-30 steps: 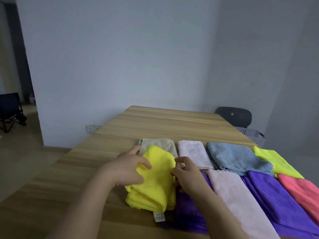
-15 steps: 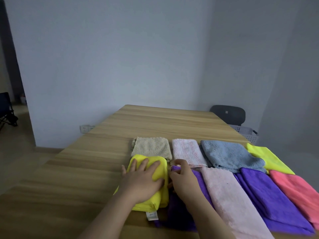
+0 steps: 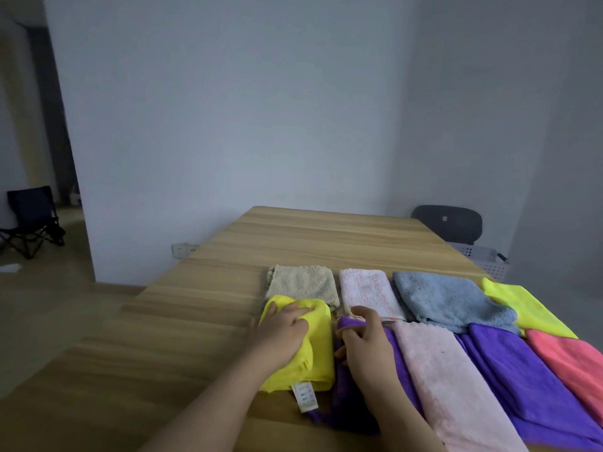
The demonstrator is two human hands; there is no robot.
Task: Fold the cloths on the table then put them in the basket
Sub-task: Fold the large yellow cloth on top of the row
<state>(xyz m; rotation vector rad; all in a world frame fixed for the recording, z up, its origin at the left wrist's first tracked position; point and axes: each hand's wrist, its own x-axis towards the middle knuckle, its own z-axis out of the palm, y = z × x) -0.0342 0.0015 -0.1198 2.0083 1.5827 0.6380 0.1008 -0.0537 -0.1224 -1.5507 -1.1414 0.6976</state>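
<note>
Yellow fabric, folded into a thick pad, lies under my left hand (image 3: 280, 334) on a wooden table (image 3: 293, 236). This folded yellow cloth (image 3: 321, 360) is what my left fingers (image 3: 301, 313) grip. They are pressed close together, bent at the knuckles, and dig into its far end so that the fabric bunches around them. My left thumb sits at the cloth's outer edge; I cannot tell whether it is tucked underneath. A white care label (image 3: 305, 396) sticks out of the cloth's near end, below my wrist.

Just beside it, my right hand (image 3: 365, 344) is curled on a dark purple cloth (image 3: 346, 406). My right fingers (image 3: 363, 314) and thumb pinch its far edge, lifting a small fold.

Just past my left fingertips lies a beige cloth (image 3: 301, 282). Past my right fingertips lies a pale pink cloth (image 3: 368, 291), and further right of it a blue cloth (image 3: 447, 298) and a lime cloth (image 3: 528, 308).

Right of my right fingers, side by side and touching, run a long pink cloth (image 3: 450, 380), a second purple cloth (image 3: 528, 380) and a coral cloth (image 3: 574, 363).

Well beyond all my fingers, off the table's far right edge, stands the basket (image 3: 489, 259), white with perforated sides, next to a dark office chair (image 3: 447, 223). Far to the left of my left fingers, a folding chair (image 3: 29, 220) stands on the floor.
</note>
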